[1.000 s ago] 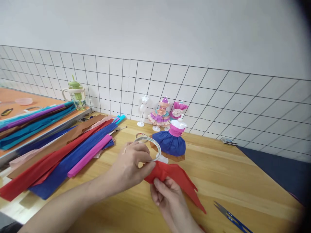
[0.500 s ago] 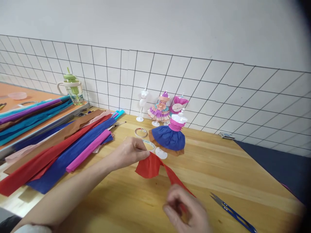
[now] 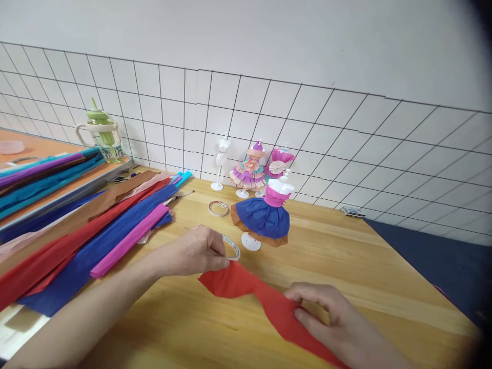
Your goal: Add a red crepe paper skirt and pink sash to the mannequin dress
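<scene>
My left hand (image 3: 194, 251) is closed in a pinch on a white roll of tape (image 3: 231, 249) and on the upper corner of a red crepe paper piece (image 3: 246, 289) lying on the wooden table (image 3: 346, 256). My right hand (image 3: 338, 323) pinches the same red paper lower down, near the table's front edge. Just behind the tape stands a small mannequin in a blue and pink paper dress (image 3: 265, 215) on a white base.
Long crepe paper sheets (image 3: 96, 233) in red, blue, pink and brown lie at the left. Three more small mannequins (image 3: 249, 171) stand by the wire grid wall. A second tape ring (image 3: 219, 208), a green-lidded cup (image 3: 102, 136) and dark blue fabric (image 3: 434, 261) are nearby.
The tape roll and red paper came down from a raised position to the table. My right hand let go, moved right, then took the red paper again lower down. The scissors left view.
</scene>
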{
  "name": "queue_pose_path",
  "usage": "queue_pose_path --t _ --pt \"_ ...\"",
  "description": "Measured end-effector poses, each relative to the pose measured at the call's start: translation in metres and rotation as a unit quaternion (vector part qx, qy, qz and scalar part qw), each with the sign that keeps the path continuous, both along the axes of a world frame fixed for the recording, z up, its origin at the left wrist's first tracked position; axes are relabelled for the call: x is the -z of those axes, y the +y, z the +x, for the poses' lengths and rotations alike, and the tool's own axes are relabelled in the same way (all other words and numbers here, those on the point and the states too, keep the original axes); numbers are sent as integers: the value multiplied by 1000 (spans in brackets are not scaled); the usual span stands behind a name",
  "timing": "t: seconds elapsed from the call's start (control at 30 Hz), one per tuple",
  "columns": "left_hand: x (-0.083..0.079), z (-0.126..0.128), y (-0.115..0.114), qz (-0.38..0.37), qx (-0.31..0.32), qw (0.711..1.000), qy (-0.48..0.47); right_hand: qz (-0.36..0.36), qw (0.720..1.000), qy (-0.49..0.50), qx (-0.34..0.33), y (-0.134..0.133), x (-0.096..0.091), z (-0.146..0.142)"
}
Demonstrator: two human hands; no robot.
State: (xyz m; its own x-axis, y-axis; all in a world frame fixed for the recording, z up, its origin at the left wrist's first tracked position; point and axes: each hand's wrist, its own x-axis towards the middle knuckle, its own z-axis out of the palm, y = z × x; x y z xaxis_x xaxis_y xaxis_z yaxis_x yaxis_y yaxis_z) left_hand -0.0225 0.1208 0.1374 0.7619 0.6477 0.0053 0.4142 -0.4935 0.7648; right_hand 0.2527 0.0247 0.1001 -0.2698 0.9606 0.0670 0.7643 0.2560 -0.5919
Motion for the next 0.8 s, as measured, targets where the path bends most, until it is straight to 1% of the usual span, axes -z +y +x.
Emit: queue_pose_path --t 0.07,0.1,0.2,0.3,0.4,0.5,0.6,0.7,0.8 --pt "1 1 0 -34 14 999 -7 -28 999 1 -16 3 -19 4" --pt "2 2 -1 -50 17 999 -12 -27 1000 5 -12 6 -25 4" --pt "6 5 -1 -83 17 996 -33 -46 998 34 -15 17 -33 -11" --pt "10 5 1 -95 14 994 -43 -74 996 53 -21 24 -28 -32" --pt "13 4 4 -93 7 995 -33 -67 997 40 -17 29 -19 -44" --pt "16 5 5 -79 19 996 -23 -75 996 24 -46 33 -12 -46" --pt "19 7 5 -63 52 996 -28 -83 994 16 -64 37 -9 -46" --pt "22 8 5 -54 66 996 -37 -78 995 23 -60 40 -9 -47" --pt "22 9 5 -44 53 997 -42 -73 995 48 -46 41 -9 -48"
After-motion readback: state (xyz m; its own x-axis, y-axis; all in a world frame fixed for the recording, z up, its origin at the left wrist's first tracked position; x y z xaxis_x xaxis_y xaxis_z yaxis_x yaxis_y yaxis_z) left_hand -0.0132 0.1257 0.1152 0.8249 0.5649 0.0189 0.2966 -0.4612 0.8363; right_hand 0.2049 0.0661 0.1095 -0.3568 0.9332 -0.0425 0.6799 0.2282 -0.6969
